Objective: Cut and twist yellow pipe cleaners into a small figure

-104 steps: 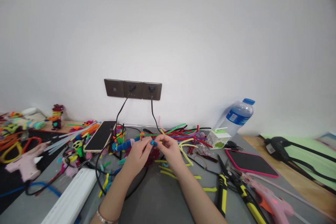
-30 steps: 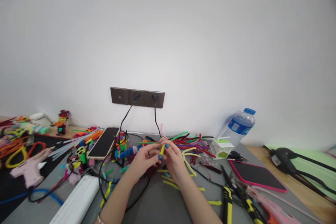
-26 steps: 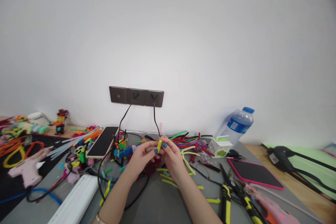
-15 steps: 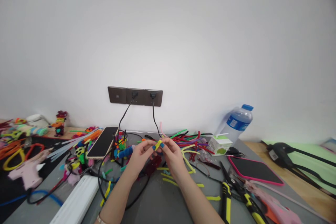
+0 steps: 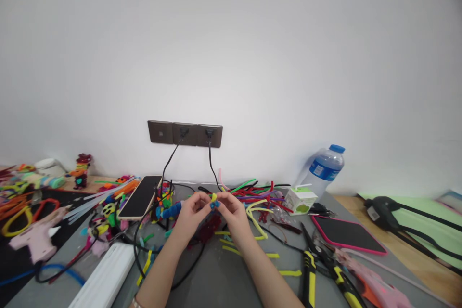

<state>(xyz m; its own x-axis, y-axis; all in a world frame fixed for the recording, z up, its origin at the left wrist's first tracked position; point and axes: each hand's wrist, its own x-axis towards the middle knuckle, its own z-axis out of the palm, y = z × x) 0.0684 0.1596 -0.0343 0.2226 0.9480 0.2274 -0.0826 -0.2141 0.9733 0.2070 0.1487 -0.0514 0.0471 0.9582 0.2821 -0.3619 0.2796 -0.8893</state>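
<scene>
A short yellow pipe cleaner is pinched between my two hands, above the middle of the grey table. My left hand grips it from the left with thumb and fingers pressed together. From the other side my right hand closes on the same piece, the thumbs nearly touching. Most of the piece is hidden by the fingertips. Cut yellow pipe cleaner pieces lie to the right of my hands, and a dark red fuzzy bundle shows between my wrists.
Pliers and a pink-rimmed tablet lie right, near a water bottle and a small box. At left are a phone, a white power strip and a pink glue gun. Black cables run to wall sockets.
The yellow piece was a visible flat strip across the fingertips; now only a small folded bit shows on top. My hands have drawn slightly closer together.
</scene>
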